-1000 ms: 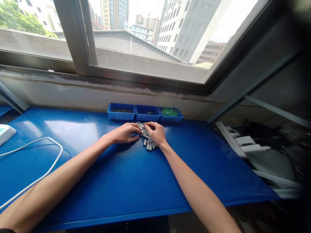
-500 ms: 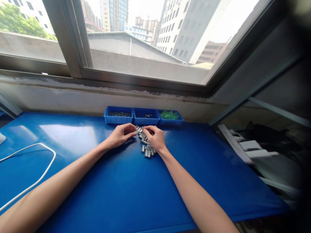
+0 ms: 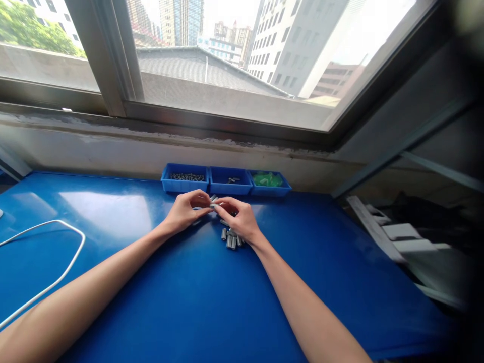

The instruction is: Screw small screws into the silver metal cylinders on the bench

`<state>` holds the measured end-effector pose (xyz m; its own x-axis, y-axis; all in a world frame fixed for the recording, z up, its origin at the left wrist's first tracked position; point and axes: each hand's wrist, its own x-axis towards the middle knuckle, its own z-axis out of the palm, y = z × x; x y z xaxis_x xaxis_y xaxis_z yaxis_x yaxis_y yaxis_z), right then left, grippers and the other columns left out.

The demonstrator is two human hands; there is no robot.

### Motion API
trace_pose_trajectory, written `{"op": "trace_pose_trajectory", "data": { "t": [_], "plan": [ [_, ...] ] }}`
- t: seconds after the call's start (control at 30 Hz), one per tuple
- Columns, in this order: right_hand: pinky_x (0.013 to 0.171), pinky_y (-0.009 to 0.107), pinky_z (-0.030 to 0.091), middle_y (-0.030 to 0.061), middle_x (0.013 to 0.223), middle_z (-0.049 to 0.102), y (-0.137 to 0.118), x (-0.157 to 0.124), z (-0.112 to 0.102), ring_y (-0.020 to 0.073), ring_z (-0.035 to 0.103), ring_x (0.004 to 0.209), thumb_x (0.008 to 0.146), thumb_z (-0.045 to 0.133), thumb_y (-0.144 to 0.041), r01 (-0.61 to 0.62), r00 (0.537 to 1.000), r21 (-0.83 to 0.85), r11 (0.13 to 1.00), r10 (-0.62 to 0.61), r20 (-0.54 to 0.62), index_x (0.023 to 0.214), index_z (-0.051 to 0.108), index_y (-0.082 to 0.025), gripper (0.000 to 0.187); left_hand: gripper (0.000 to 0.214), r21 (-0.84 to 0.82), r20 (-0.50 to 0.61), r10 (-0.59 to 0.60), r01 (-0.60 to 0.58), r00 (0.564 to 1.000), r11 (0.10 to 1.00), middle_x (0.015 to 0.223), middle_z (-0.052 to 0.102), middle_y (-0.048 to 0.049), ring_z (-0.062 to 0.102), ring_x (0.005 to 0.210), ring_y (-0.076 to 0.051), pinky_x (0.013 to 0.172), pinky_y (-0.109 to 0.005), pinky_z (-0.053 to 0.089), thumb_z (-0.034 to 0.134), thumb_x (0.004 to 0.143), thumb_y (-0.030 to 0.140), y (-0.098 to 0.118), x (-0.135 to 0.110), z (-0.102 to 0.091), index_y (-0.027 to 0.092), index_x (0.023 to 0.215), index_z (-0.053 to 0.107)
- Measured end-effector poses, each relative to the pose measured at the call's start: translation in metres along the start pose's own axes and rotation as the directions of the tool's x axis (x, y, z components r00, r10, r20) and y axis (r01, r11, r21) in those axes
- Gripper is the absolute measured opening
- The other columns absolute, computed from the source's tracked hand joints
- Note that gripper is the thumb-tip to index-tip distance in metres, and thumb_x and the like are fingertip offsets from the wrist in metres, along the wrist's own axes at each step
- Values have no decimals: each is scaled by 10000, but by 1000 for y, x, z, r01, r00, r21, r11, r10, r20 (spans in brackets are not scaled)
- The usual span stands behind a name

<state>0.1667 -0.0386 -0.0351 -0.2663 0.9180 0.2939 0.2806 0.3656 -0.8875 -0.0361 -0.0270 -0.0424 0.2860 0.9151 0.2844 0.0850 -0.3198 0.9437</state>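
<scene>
While a window fills the background, a blue table spreads below it.
Along the table's far side, the left bin holds many small bits, the middle bin a few pieces, the right bin something green. Nearer, the left hand and right hand meet, each curled into a pinch. Partly hidden by the right hand, a pile of grey metal cylinders lies on the table. Both hands pinch one small metal part, close to the pile's far end.
</scene>
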Motion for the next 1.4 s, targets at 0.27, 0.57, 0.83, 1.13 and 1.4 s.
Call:
{"op": "trace_pose_trajectory", "data": {
  "t": [0.27, 0.57, 0.83, 1.13, 1.4],
  "plan": [
    [751, 348, 618, 69, 882, 787, 9, 18, -8, 206, 741, 767, 788, 784, -438, -76, 942, 244, 967, 150, -300, 992, 753, -187, 325, 253, 477, -78, 212, -150, 974, 866, 1113, 748, -93, 702, 976, -225, 921, -389, 574, 625, 946, 354, -3, 1, 2, 189, 1117, 711],
    [839, 375, 633, 99, 1353, 688, 17, 29, -20, 250, 740, 1064, 830, 723, -386, -18, 958, 237, 971, 84, -274, 1318, 640, -252, 514, 449, 710, 226, 211, -310, 951, 633, 1481, 588, -110, 470, 1398, -326, 1176, -537, 418, 430, 1003, 183, -16, 2, 7, 174, 1413, 613],
    [921, 384, 597, 67, 1074, 770, 19, 14, -13, 217, 741, 972, 888, 645, -317, 18, 963, 55, 998, -2, -271, 1118, 715, -220, 260, 307, 702, 90, 215, -215, 972, 679, 1241, 713, -119, 660, 1139, -271, 1034, -402, 526, 498, 988, 220, -7, 0, 5, 173, 1164, 746],
    [810, 335, 580, 46, 925, 776, 12, 11, -11, 203, 735, 839, 880, 622, -296, 35, 953, -73, 997, -55, -298, 1031, 735, -205, 210, 246, 331, -175, 180, -114, 968, 937, 1054, 717, -89, 716, 850, -186, 803, -307, 594, 642, 923, 309, -7, 5, 0, 163, 1095, 737],
    [708, 302, 510, 29, 892, 777, 5, 7, -8, 181, 700, 777, 906, 619, -311, 128, 976, -231, 964, -164, -142, 1107, 734, -211, 252, 578, -26, -146, 77, -82, 986, 996, 989, 717, -58, 755, 872, -204, 800, -287, 626, 897, 696, 382, -6, 7, -3, 170, 1191, 688]
  ]
}}
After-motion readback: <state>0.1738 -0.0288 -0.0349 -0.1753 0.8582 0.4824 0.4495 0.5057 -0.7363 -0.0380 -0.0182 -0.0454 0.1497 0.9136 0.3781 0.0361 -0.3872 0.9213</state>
